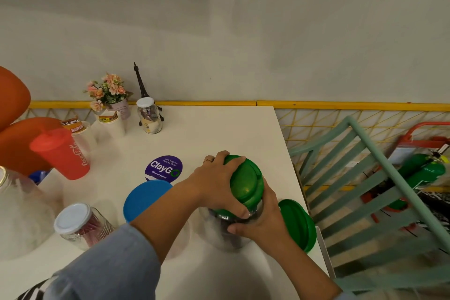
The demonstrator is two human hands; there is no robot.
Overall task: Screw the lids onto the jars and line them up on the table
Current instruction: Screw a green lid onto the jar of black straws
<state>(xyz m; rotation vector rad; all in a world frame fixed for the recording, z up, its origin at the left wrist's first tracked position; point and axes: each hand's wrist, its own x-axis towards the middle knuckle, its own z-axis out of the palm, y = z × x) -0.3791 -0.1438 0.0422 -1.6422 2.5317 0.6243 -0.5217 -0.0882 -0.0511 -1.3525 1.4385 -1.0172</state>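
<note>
A clear jar (220, 235) stands near the table's right edge with a green lid (247, 182) sitting on its mouth. My left hand (215, 178) wraps over the lid from the left. My right hand (264, 223) clasps the jar just below the lid. Right behind that hand is a second jar with a green lid (299, 224), its body hidden. A blue-lidded jar (145, 198) stands to the left, partly behind my left forearm. A white-lidded jar (73, 219) is at the lower left, and a small white-lidded jar (148, 115) stands at the back.
A red cup (62, 153), paper cups (110, 123), a flower pot (109, 95) and a small tower figure (142, 85) crowd the back left. A big clear jar (19, 217) is at the far left. A teal chair (365, 178) stands beyond the table's right edge (289, 161).
</note>
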